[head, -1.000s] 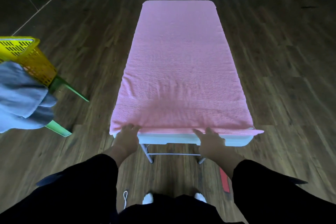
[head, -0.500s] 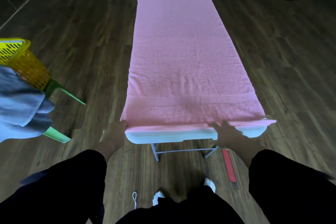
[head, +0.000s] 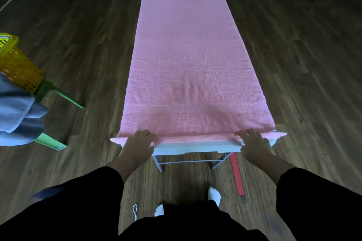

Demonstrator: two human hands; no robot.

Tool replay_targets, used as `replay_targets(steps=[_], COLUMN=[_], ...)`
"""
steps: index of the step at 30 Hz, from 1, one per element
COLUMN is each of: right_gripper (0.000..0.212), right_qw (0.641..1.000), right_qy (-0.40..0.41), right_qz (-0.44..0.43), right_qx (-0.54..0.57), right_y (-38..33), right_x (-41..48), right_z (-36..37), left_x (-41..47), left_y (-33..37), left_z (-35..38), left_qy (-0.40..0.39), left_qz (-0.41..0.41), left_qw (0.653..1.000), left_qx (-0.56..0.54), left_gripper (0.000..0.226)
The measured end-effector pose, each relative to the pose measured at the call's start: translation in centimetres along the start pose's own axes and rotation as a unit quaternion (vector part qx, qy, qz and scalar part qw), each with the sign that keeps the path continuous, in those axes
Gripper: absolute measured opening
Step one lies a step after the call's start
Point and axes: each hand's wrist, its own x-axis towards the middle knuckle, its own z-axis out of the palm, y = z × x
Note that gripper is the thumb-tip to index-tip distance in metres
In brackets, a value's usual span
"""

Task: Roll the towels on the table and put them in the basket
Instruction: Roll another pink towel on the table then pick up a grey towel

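Note:
A pink towel (head: 188, 68) lies flat along the whole narrow white table (head: 195, 146), its near hem just over the front edge. My left hand (head: 138, 146) holds that hem near the left corner, fingers curled on top and thumb below. At the right corner my right hand (head: 254, 146) pinches the hem the same way. Small wrinkles run through the towel between the hands. The yellow basket (head: 18, 64) stands at the far left, partly cut off by the frame edge.
A blue-grey towel (head: 17, 115) is bunched in front of the basket, on a green stand (head: 52, 142). A red strip (head: 238, 178) lies on the dark wood floor by the table's right leg. My feet stand just before the table.
Both hands have slid outward along the near hem toward the corners, the right one farthest. Fresh wrinkles show in the towel's near part.

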Motion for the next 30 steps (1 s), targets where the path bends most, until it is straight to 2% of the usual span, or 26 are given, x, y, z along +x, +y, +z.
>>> replay_targets(steps=[2, 4, 7, 11, 13, 16, 18, 21, 24, 26, 28, 30], right_gripper=[0.051, 0.045, 0.035, 0.041, 0.042, 0.027, 0.022, 0.02, 0.018, 0.019, 0.023, 0.036], right_qw=[0.999, 0.998, 0.996, 0.993, 0.993, 0.992, 0.992, 0.996, 0.997, 0.996, 0.995, 0.997], right_qy=[0.017, 0.038, 0.064, 0.051, 0.046, 0.057, 0.051, 0.046, 0.068, 0.07, 0.053, 0.024], right_qz=[-0.027, -0.039, -0.043, -0.054, -0.048, -0.012, 0.001, -0.012, -0.02, -0.033, -0.055, -0.049], right_qx=[-0.008, -0.023, -0.039, -0.087, -0.098, -0.114, -0.116, -0.08, -0.002, 0.04, 0.062, 0.047], right_y=[0.9, 1.5, 2.2, 2.7, 2.8, 2.7, 2.6, 2.5, 2.9, 3.4, 4.3, 5.8], right_x=[0.6, 1.1, 1.9, 3.2, 4.1, 4.7, 5.0, 5.4, 5.4, 5.4, 5.1, 5.0], right_z=[0.1, 0.1, 0.0, -0.8, -1.4, -2.0, -2.0, -1.3, -0.8, -0.7, -1.1, -1.3], left_x=[0.2, 0.4, 1.0, 2.2, 2.8, 3.6, 4.1, 4.8, 4.7, 4.9, 5.3, 5.9], left_y=[0.6, 0.3, -0.2, 0.1, 0.7, 1.5, 2.1, 3.6, 7.2, 9.3, 10.2, 10.2], left_z=[-0.3, -0.2, -0.3, -0.6, -1.1, -1.7, -1.7, -1.1, -0.2, 0.5, 0.8, 0.6], left_qy=[0.02, 0.027, -0.02, -0.041, -0.043, -0.004, -0.003, 0.012, 0.046, 0.041, 0.016, -0.008], left_qz=[0.021, 0.037, -0.003, -0.061, -0.116, -0.185, -0.206, -0.181, -0.023, 0.041, 0.024, -0.007], left_qw=[1.0, 0.998, 0.999, 0.996, 0.99, 0.973, 0.972, 0.983, 0.999, 0.998, 0.998, 0.997], left_qx=[0.0, 0.05, 0.048, 0.055, 0.067, 0.138, 0.114, 0.038, 0.017, -0.009, -0.049, -0.078], left_gripper=[0.032, 0.034, 0.036, 0.035, 0.032, 0.034, 0.036, 0.027, 0.025, 0.033, 0.038, 0.039])
